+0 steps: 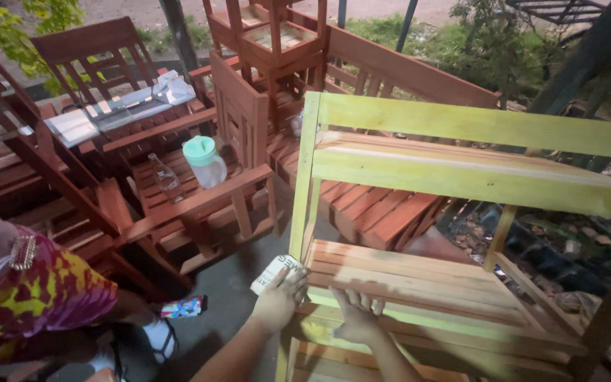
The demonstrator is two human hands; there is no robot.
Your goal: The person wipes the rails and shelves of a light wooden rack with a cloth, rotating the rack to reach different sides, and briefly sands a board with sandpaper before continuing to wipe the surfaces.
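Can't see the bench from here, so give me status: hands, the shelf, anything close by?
Left hand shut on sandpaper sheet at the shelf post. Right hand flat on unpainted wooden shelf. Another person's patterned sleeve at left.

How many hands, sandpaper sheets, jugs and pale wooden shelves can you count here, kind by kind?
Hands: 2, left hand and right hand
Sandpaper sheet: 1
Jug with green lid: 1
Pale wooden shelf: 1
Total: 5

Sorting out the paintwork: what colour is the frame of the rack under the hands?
The rack frame is yellow-green, with bare pale slats; the head view shows it.
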